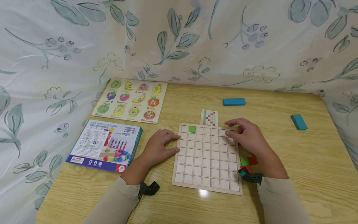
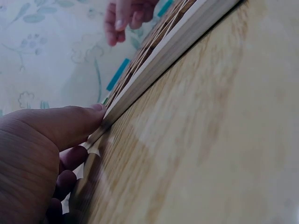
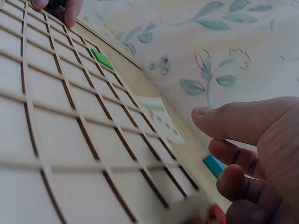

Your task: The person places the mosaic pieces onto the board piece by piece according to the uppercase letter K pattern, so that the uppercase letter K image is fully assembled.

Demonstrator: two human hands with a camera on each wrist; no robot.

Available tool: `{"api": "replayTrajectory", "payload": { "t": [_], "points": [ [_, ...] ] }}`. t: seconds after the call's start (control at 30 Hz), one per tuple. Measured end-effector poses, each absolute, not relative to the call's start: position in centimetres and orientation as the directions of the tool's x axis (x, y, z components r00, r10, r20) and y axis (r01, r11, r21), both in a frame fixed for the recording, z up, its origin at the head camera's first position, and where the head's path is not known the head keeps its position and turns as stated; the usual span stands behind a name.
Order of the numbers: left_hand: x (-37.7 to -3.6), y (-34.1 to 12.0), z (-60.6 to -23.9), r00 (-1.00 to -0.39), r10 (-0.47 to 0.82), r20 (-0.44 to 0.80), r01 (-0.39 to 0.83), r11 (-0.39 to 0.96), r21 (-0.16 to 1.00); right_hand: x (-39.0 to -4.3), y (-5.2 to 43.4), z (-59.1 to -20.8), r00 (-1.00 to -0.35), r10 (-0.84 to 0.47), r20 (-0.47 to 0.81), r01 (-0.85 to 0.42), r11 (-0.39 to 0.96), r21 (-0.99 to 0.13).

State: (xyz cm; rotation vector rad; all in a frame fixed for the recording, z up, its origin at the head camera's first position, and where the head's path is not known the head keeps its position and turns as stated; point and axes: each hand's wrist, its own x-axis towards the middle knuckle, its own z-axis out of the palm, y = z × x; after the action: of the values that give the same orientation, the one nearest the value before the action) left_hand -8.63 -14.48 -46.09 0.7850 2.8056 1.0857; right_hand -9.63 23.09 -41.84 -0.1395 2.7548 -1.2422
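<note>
A wooden grid board lies on the table, with one green square tile in its top row. My left hand rests at the board's left edge, thumb and fingertips touching the rim. Over the board's upper right corner hovers my right hand; its fingers are loosely bent with nothing between them, as the right wrist view shows. Behind the board is a small card printed with a green and red square pattern. Green tiles and red tiles lie by the right edge, partly hidden under my right arm.
Two blue blocks, one long and one shorter, lie at the back and right. On the left are a fruit picture board and a beaded-column toy box. A leaf-patterned curtain hangs behind the table.
</note>
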Motion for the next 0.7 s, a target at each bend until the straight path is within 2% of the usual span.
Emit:
{"api": "replayTrajectory", "payload": {
  "t": [0.47, 0.7],
  "points": [
    [-8.5, -14.5, -46.0, -0.868, 0.471, 0.156, 0.452, 0.621, 0.64, -8.0, 26.6, -42.0, -0.99, -0.016, -0.141, 0.094, 0.675, -0.732],
    [-8.6, -14.5, -46.1, -0.871, 0.471, 0.139, 0.443, 0.631, 0.637, -7.9, 28.4, -41.6, -0.989, 0.005, -0.144, 0.108, 0.69, -0.716]
  ]
}}
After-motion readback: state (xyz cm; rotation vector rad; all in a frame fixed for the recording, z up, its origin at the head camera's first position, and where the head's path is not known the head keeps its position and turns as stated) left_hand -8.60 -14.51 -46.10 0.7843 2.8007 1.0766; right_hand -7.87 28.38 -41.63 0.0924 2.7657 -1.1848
